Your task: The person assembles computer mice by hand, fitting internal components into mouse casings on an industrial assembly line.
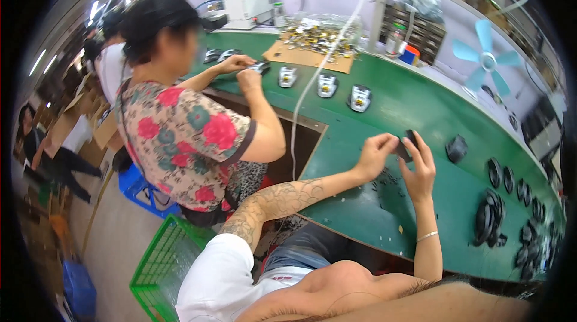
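Above the green worktable, my right hand grips a small dark plastic part between thumb and fingers. My left hand is beside it, its fingertips pinched together at the part's edge; anything within that pinch is too small to make out. Several tiny dark pieces lie scattered on the table below my hands. A black rounded shell rests to the right of my right hand. Beyond my hands stand silver-and-black devices shaped like computer mice, the nearest one toward the far side.
At my left a co-worker in a flowered shirt handles a similar device. Several black curved parts lie on the right. Farther back are a cardboard sheet with small parts and a blue fan. A green crate stands lower left.
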Demonstrator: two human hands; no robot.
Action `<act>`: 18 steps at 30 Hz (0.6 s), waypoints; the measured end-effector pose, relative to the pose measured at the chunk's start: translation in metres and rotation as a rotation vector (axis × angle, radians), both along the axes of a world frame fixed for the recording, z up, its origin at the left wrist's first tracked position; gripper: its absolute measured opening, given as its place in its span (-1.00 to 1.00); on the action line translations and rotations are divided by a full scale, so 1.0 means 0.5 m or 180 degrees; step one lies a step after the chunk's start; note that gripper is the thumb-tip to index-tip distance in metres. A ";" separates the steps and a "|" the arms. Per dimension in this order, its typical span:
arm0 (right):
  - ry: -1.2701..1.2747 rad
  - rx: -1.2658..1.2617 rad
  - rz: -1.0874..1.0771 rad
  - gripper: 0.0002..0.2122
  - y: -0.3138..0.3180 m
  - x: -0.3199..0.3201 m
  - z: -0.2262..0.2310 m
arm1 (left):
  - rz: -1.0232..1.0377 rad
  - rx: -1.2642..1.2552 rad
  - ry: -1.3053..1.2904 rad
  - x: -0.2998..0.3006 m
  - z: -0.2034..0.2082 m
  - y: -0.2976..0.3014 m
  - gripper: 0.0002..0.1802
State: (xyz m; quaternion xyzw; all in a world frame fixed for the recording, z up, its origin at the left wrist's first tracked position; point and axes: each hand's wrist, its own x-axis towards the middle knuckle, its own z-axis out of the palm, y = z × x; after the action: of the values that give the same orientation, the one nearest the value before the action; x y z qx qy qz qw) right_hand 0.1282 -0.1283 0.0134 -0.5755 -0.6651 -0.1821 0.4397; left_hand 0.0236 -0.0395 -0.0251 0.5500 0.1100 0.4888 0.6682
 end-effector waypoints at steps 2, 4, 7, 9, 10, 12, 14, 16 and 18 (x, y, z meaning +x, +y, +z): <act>0.0077 0.0021 0.0007 -0.64 0.002 0.006 -0.005 | -0.0212 -0.0347 -0.0084 0.002 0.005 0.005 -0.78; 0.0096 0.0024 0.0026 -0.68 0.002 0.009 -0.004 | -0.0533 -0.0589 -0.0080 -0.002 0.000 0.017 -0.71; -0.0060 0.0165 0.0083 -0.71 0.000 0.017 -0.013 | -0.1108 -0.1168 -0.0147 -0.003 -0.001 0.026 -0.59; 0.0027 0.0111 0.0204 -0.70 -0.005 0.016 -0.015 | -0.1235 -0.1355 -0.0178 -0.002 -0.003 0.023 -0.56; -0.0067 0.0127 0.0213 -0.69 -0.005 0.015 -0.015 | -0.1303 -0.1572 -0.0216 -0.002 -0.003 0.023 -0.54; -0.0261 0.0234 0.0023 -0.68 -0.009 0.003 -0.001 | -0.1372 -0.1748 -0.0131 -0.009 -0.005 0.025 -0.47; -0.0548 0.0350 -0.0263 -0.61 -0.010 0.007 0.004 | -0.1238 -0.1711 -0.0101 -0.011 -0.007 0.025 -0.48; 0.0019 0.0303 -0.0338 -0.58 -0.007 0.001 0.020 | -0.1114 -0.1660 -0.0079 -0.011 -0.008 0.029 -0.48; 0.0808 0.0128 -0.0285 -0.45 0.005 0.002 0.036 | -0.0170 -0.0989 0.0261 -0.016 -0.010 0.031 -0.49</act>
State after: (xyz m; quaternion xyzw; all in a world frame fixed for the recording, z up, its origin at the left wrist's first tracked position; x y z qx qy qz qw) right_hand 0.1293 -0.1260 0.0314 -0.6141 -0.5740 -0.1406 0.5232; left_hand 0.0158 -0.0241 -0.0300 0.4623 0.1968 0.4251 0.7529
